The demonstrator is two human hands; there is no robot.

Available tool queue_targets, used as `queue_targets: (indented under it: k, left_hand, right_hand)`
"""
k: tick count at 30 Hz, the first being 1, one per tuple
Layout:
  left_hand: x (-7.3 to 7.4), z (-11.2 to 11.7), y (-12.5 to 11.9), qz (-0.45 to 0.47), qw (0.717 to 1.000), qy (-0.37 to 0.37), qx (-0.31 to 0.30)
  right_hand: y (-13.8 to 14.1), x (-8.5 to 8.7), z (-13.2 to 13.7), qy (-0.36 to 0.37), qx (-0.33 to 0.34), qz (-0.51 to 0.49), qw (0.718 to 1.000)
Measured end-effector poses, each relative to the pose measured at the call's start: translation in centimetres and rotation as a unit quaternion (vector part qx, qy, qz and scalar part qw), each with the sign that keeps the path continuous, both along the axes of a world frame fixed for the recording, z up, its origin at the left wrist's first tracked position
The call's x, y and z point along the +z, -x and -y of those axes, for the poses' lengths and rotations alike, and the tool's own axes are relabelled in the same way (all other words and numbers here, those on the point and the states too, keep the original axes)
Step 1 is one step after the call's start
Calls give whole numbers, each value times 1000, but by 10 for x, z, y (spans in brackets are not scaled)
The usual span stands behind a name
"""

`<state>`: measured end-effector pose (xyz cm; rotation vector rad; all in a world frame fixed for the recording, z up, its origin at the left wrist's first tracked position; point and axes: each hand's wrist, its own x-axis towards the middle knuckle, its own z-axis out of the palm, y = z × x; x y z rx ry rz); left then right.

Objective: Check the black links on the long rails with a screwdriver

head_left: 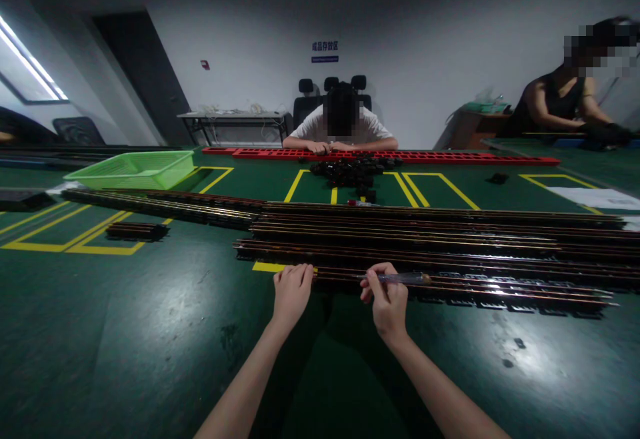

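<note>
Landmark: strip stack [400,232], on table [150,332]. Left hand [294,286]: at stack's front, left part. Right hand [383,292], holding hand tool [407,278]: at stack's front, further right. Short bundle [136,230]: left of stack. Basket [135,171]: behind-left of stack. Parts pile [345,171]: behind stack; long frame [450,157] beyond. Paper [595,197]: behind stack's right end.

Single view, worn on the head. Looks forward and down from the near side of a green table [165,332], across its width to the pale far wall [240,52]. Left hand [294,287] and right hand [389,299] near, about mid-view, forearms running in from below. Wide reach: dark door [137,66] far left, seated co-worker [540,102] far right.
</note>
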<state>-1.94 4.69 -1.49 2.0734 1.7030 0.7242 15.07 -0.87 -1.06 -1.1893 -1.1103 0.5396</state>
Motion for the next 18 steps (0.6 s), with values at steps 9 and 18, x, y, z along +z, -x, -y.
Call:
queue_targets:
  k: [9,18]
  left_hand:
    - [2,1,-1,-1,1000,3,-3]
    - [2,1,-1,0,1000,-2,-4]
  right_hand:
    - [-6,-5,-3,-1,63,14,998]
    - [-8,-4,-4,23,87,-14,996]
